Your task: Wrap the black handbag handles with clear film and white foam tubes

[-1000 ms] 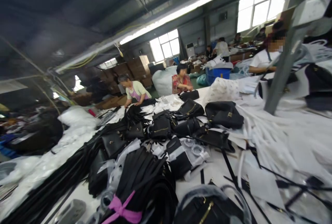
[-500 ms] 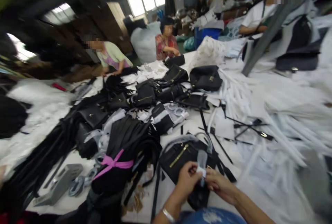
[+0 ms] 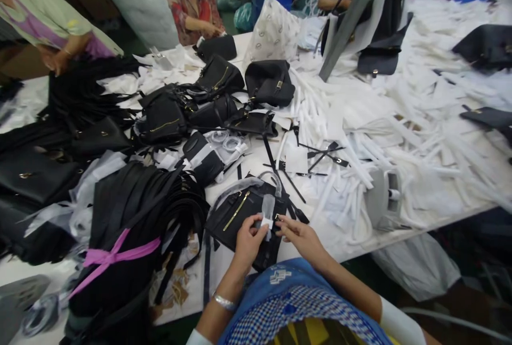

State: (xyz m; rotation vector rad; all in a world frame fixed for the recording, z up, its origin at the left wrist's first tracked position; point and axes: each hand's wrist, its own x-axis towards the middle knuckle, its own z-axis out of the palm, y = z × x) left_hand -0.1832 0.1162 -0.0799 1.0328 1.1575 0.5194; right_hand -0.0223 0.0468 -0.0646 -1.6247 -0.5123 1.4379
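A black handbag (image 3: 224, 227) with a gold zipper lies on the table in front of me. A strip of clear plastic wrap (image 3: 267, 207) stands up from it, with a small white piece (image 3: 266, 222) around or against it. My left hand (image 3: 248, 238) pinches that white piece between thumb and fingertips. Just to the right, my right hand (image 3: 298, 234) is close to the bag's small metal buckle (image 3: 277, 217), its fingers slightly apart and nothing visible in them. Plastic-wrapped handles (image 3: 236, 191) arch over the bag's far side.
A bundle of black straps tied with a pink ribbon (image 3: 116, 254) lies to my left. Several black bags (image 3: 164, 115) sit farther back. White strips (image 3: 348, 169) and a grey tape dispenser (image 3: 382, 198) are on the right. A slanted grey post (image 3: 352, 19) rises beyond; co-workers stand across the table.
The view has swung right and down. My right hand has come away from the white piece, while my left hand still pinches it.
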